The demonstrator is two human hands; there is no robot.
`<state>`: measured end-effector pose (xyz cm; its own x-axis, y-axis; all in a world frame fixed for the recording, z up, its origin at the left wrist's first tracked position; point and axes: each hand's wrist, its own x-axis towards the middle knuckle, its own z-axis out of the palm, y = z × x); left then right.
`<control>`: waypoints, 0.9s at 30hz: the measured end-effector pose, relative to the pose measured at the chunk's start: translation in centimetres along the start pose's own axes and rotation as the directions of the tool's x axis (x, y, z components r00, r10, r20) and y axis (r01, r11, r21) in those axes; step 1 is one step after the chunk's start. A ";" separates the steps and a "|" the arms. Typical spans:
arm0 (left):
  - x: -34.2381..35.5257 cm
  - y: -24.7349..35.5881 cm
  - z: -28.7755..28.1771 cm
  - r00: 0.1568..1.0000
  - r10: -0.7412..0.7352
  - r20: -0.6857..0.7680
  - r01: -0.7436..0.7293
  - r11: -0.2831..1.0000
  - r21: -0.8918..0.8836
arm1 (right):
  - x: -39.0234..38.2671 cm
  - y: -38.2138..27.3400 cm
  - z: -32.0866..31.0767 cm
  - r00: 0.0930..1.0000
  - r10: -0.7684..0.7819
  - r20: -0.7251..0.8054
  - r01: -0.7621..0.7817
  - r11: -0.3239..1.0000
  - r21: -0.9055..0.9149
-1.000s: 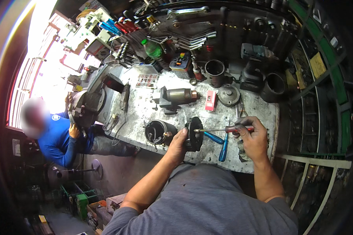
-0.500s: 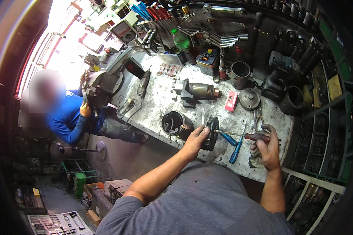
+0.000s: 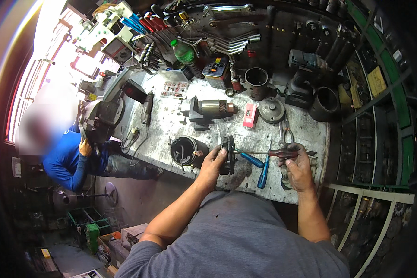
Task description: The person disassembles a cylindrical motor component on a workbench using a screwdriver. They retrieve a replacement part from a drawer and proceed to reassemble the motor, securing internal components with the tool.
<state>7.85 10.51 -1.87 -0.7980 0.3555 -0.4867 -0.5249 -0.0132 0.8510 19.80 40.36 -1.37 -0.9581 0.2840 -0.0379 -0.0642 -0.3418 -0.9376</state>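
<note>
Hands: two, bare, apart from one another, each occupied. Clock bearings run from the part in the left hand, twelve at the top of the view.

Left hand (image 3: 212, 167): thumb and fingers clamped on a thick, black, disc-shaped part (image 3: 227, 160), held on edge over the near side of a worn, grey-white tabletop (image 3: 171, 124).

Right hand (image 3: 300, 169), 3 o'clock: fingers closed around the dark red handle of a long-shafted screwdriver (image 3: 283, 153), tip at the disc's right face. Whether the tip sits in a screw cannot be told.

Step in hand, by judgement: screwdriver work on the disc. The next move calls for a firm left grip, shaft in line, and a controlled turn or push.

Surrounding stock: black hollow cylinder with wires (image 3: 186, 152), 9 o'clock; steel armature with copper-coloured end (image 3: 214, 109), near 12; small red-and-white box (image 3: 249, 116), 1 o'clock; round grey metal cover (image 3: 271, 111), between 1 and 2; two blue-handled screwdrivers (image 3: 263, 177), between 3 and 4; crumpled dark rag (image 3: 286, 180), 4 o'clock.

Labels: the box bears print too small to read; no lettering shows on the disc.
</note>
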 end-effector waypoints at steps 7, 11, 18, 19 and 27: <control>0.3 0.0 0.9 0.981 0.144 -0.133 -0.115 0.971 0.208 | 0.6 3.5 -2.4 0.982 0.101 -0.157 -0.082 0.989 0.123; 0.1 0.5 1.2 0.923 0.374 -0.090 -0.273 0.801 0.533 | 1.3 4.7 -2.8 0.975 -0.170 -0.146 0.066 0.840 -0.538; -1.6 1.2 1.7 0.838 0.537 0.102 -0.323 0.335 0.885 | 1.2 3.7 -1.2 0.948 -0.297 -0.115 0.085 0.584 -0.807; -1.0 0.9 1.9 0.847 0.524 0.090 -0.302 0.335 0.893 | 1.3 3.5 -1.1 0.953 -0.283 -0.107 0.074 0.561 -0.824; 2.5 0.9 2.6 0.917 0.395 -0.056 -0.277 0.732 0.622 | 0.9 3.4 -2.1 0.934 -0.222 -0.281 -0.031 0.730 -0.683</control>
<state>6.15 13.77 -1.81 -0.9556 0.2687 -0.1211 0.0215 0.4735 0.8806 19.26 41.31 -5.30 -0.8018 0.5927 0.0761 0.1738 0.3531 -0.9193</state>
